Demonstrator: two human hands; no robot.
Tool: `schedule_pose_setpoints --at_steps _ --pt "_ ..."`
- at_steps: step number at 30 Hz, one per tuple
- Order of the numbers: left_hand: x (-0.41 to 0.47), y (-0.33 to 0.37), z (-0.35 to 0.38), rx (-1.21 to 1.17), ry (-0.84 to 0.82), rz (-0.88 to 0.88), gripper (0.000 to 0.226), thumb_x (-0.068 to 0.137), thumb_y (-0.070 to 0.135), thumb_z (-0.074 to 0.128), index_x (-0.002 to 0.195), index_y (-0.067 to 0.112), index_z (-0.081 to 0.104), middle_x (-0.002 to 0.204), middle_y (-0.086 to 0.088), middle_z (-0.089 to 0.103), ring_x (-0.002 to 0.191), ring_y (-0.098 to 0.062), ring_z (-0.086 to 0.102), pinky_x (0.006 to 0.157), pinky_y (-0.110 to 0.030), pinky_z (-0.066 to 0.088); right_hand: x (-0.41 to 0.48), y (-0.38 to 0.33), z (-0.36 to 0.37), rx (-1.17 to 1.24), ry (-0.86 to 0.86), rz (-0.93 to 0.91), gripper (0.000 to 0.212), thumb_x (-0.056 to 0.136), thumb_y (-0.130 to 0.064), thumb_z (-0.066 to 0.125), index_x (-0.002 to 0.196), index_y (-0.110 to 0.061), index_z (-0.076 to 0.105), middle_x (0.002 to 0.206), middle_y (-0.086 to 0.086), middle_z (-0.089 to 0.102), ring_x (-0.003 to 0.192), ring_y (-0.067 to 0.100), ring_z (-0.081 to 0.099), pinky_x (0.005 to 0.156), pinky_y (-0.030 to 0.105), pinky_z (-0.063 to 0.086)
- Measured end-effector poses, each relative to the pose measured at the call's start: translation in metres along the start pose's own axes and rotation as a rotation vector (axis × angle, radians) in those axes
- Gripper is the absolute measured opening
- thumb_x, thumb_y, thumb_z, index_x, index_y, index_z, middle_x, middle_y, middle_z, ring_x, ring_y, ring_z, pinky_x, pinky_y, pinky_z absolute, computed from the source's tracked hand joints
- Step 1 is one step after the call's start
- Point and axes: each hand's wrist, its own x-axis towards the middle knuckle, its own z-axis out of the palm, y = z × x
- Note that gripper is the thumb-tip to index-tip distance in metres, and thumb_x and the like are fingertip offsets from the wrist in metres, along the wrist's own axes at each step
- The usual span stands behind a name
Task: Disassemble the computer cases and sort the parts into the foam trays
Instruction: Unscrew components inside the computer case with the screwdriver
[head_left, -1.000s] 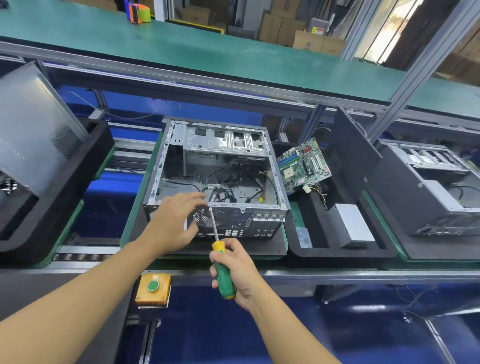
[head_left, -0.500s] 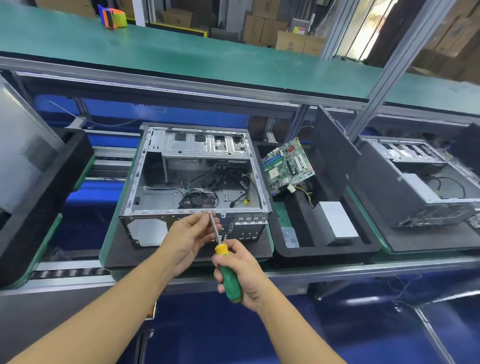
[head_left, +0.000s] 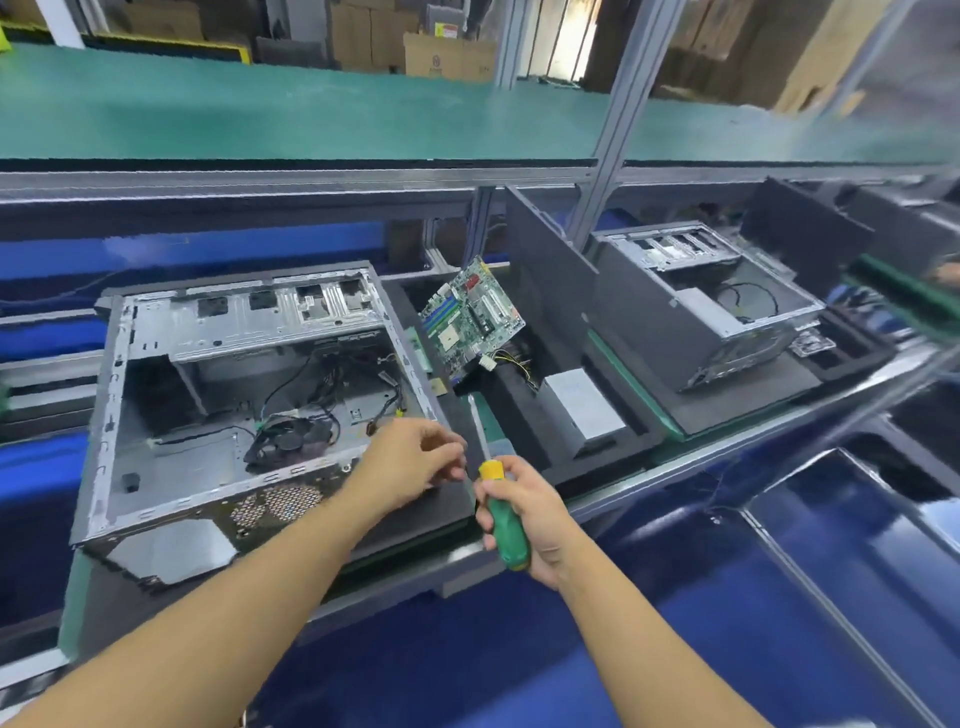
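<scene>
Both hands have shifted along the near wall of the computer case (head_left: 244, 332), from its middle to its right corner. The left hand (head_left: 415, 462) hovers there with its fingers curled toward the thumb; whether they pinch anything cannot be told. Just right of it, the right hand (head_left: 535, 519) grips the green screwdriver (head_left: 509, 540) by its handle, yellow collar up. Right of the case, a foam tray (head_left: 511, 415) holds a tilted motherboard (head_left: 470, 317) and a grey power supply (head_left: 582, 405).

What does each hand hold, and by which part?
The right hand grips the screwdriver by its green handle. Whether the left hand pinches anything in its curled fingers cannot be told.
</scene>
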Motion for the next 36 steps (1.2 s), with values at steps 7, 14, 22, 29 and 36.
schedule_pose_setpoints --at_steps 7,14,22,29,36 --pt "0.082 -0.015 0.095 0.453 0.057 0.029 0.017 0.099 0.017 0.051 0.084 0.020 0.059 0.081 0.003 0.070 0.071 -0.010 0.067 0.067 -0.024 0.054 0.063 -0.042 -0.084 -0.299 0.219 0.008 0.006 0.092 -0.005 0.055 0.091 -0.010 0.053 0.068 0.007 0.050 0.052 0.016 0.047 0.048 0.030 0.047" --pt "0.137 -0.090 0.113 0.639 0.260 -0.197 0.008 0.094 0.012 0.058 0.091 0.016 0.065 0.095 -0.005 0.062 0.087 -0.023 0.059 0.075 -0.035 0.047 0.178 -0.040 -0.121 -0.854 0.067 0.078 0.005 0.091 -0.002 0.049 0.091 -0.007 0.049 0.081 0.010 0.053 0.062 0.021 0.055 0.049 0.031 0.050" --pt "0.159 -0.103 0.114 0.532 0.444 -0.218 0.014 0.089 0.010 0.062 0.086 0.024 0.061 0.086 0.006 0.059 0.077 -0.013 0.055 0.071 -0.034 0.048 0.263 0.011 -0.112 -1.147 -0.097 0.259 0.026 0.091 -0.014 0.054 0.116 -0.011 0.048 0.112 0.018 0.065 0.097 0.037 0.065 0.077 0.043 0.053" --pt "0.167 -0.101 0.106 0.522 0.412 -0.259 0.004 0.090 0.016 0.064 0.091 0.020 0.063 0.092 0.001 0.062 0.085 -0.018 0.059 0.078 -0.036 0.050 0.274 0.023 -0.116 -1.288 -0.097 0.192 0.026 0.091 -0.018 0.059 0.116 -0.012 0.052 0.116 0.015 0.065 0.108 0.037 0.061 0.073 0.031 0.040" --pt "0.170 -0.087 0.099 0.909 0.171 -0.228 0.015 0.095 0.018 0.054 0.104 0.020 0.065 0.102 0.000 0.054 0.098 -0.023 0.057 0.080 -0.039 0.049 0.268 -0.011 -0.117 -1.299 -0.079 0.090 0.022 0.089 -0.024 0.066 0.092 -0.013 0.047 0.093 0.009 0.062 0.060 0.021 0.059 0.052 0.023 0.048"
